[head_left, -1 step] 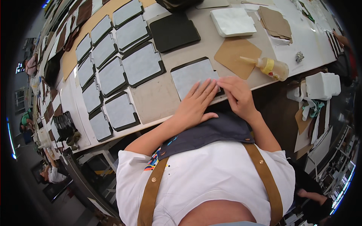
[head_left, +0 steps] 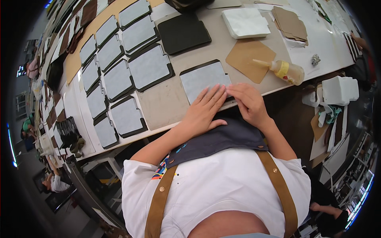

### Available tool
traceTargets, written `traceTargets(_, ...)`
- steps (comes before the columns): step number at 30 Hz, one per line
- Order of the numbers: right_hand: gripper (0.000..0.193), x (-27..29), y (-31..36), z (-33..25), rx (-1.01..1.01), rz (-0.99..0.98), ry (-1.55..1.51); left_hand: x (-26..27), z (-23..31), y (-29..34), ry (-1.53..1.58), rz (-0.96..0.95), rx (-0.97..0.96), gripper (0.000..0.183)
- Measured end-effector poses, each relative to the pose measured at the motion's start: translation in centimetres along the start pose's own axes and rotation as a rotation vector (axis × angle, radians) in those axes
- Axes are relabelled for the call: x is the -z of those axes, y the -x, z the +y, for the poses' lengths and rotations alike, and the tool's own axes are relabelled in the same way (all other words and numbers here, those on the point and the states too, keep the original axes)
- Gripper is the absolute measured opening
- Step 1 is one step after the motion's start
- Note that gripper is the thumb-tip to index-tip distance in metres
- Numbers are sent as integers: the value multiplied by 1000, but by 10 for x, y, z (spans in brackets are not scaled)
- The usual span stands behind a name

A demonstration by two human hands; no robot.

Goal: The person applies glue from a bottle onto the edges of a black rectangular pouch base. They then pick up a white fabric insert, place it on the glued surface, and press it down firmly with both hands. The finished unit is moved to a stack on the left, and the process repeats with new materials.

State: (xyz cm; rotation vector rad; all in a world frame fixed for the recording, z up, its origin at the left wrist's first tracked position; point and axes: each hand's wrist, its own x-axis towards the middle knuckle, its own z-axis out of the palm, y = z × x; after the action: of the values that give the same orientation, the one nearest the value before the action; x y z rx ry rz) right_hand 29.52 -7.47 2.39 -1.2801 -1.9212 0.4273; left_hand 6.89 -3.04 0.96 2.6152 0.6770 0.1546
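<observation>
Head view: drawn slightly back, with open left hand (head_left: pixel 205 110) on grey sheet (head_left: pixel 201 79); cannot tell grip of right hand (head_left: pixel 251 104) (apparently still smoothing).

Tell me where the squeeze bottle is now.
In the head view, the squeeze bottle lies right of centre near the front edge of the table, its nozzle over the tan sheet, beyond and right of the right hand.

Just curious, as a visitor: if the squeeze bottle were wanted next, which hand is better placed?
Probably the right hand: it is nearer the squeeze bottle, which lies to its right. The left hand is farther off, spread on the pale panel.
</observation>
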Motion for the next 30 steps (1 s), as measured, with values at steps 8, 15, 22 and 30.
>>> traceTargets(8, 33, -6, 15, -1, 144, -118, 182, 17, -19, 71, -73, 17, 110, 85)
traceTargets(15, 23, -20, 0, -9, 117, -127, 211, 10, -22, 88, -47, 269, 193, 59)
traceTargets(22, 20, -22, -22, -11, 73, -233, 154, 7, -20, 85, 19, 483, 273, 31)
traceTargets(30, 19, -19, -30, -10, 42, -286, 129, 14, -22, 73, 130, 507, 320, 29)
